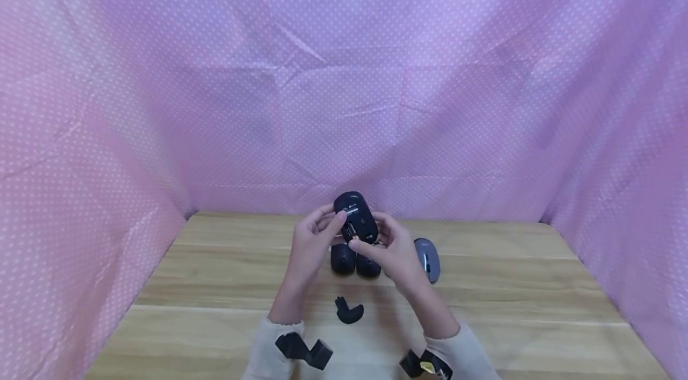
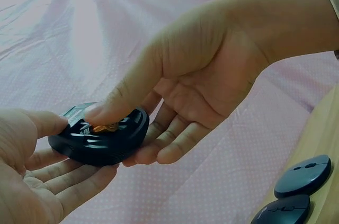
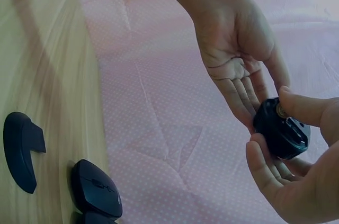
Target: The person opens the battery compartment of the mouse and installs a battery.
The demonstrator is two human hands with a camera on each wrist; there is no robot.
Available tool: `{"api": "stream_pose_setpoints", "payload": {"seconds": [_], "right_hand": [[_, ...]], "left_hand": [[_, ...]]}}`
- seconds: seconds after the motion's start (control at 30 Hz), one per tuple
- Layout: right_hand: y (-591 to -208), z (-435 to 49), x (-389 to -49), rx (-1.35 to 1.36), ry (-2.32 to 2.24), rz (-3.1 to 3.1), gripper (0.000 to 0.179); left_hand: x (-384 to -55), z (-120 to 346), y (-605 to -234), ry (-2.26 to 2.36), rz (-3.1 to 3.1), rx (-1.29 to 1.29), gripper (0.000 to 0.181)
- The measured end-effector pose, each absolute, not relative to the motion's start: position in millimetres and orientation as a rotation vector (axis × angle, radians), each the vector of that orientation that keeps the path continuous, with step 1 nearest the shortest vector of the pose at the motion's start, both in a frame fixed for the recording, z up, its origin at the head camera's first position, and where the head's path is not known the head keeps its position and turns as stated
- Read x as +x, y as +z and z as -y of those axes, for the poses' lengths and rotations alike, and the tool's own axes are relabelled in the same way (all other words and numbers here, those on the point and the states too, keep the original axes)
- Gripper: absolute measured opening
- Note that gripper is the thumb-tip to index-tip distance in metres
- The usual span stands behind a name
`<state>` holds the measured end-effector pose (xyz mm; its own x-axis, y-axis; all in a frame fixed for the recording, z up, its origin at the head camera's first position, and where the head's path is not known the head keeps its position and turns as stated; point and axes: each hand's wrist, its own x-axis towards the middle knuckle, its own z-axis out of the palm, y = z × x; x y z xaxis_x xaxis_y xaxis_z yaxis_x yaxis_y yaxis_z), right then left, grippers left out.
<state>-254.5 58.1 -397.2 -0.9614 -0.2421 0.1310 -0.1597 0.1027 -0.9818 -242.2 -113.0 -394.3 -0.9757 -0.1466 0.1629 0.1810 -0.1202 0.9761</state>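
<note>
Both hands hold a black computer mouse (image 1: 352,202) bottom side up above the table. Its battery compartment is uncovered, and a battery with an orange-gold end (image 2: 106,127) shows inside. My left hand (image 1: 312,245) grips the mouse from the left, thumb on the underside by the battery, fingers beneath. From the right, my right hand (image 1: 400,251) grips it with the thumb at the near edge and fingers under it. A black curved cover piece (image 1: 350,313) lies on the table between the forearms.
Two dark mice (image 1: 343,259) sit side by side on the wooden table (image 1: 226,284) behind the hands. A grey mouse (image 1: 427,260) lies to the right. Pink dotted cloth (image 1: 344,99) hangs around the table's back and sides.
</note>
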Motion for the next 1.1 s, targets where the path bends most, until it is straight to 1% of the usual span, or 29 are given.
{"api": "stream_pose_setpoints", "payload": {"seconds": [0.27, 0.6, 0.9, 1.1], "right_hand": [[-401, -50, -253, -0.351, -2.065, -2.383, 0.055], [-404, -46, -255, -0.392, -2.062, -2.44, 0.054], [-405, -41, -257, -0.352, -2.143, -2.336, 0.047], [-406, -42, -261, -0.367, -2.155, -2.261, 0.048]], "left_hand": [[-244, 113, -396, -2.162, 1.955, -0.006, 0.038], [-246, 114, -396, -2.137, 1.979, 0.01, 0.042], [-249, 116, -398, -2.154, 1.978, -0.035, 0.044], [-251, 117, -397, -2.174, 1.971, -0.055, 0.044]]}}
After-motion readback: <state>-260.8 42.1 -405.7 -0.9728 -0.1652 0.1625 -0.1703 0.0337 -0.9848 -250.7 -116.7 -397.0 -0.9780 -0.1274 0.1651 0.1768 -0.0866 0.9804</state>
